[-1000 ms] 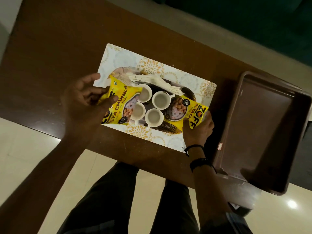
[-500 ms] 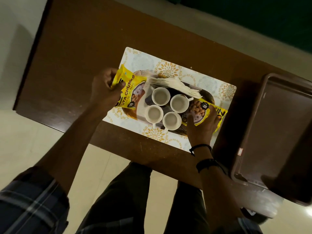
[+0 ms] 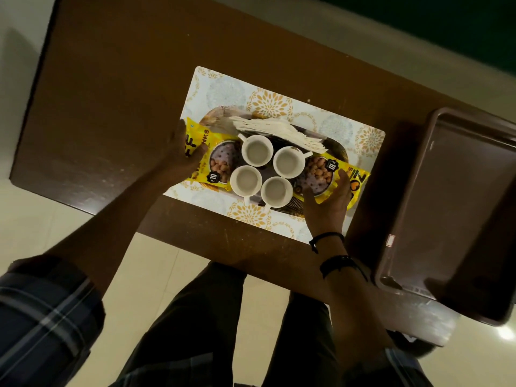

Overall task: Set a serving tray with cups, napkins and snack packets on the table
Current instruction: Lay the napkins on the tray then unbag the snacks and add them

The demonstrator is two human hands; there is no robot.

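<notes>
Left hand (image 3: 181, 153) grips left packet (image 3: 220, 163), right hand (image 3: 329, 203) touches right packet (image 3: 321, 171).

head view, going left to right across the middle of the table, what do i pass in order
left hand → left packet → cups → right packet → brown tray

Both forearms reach forward; the left hand (image 3: 181, 152) pinches a snack packet (image 3: 220, 163), thumb on top, while the right hand (image 3: 329, 202) lies spread, fingers straight.
</notes>
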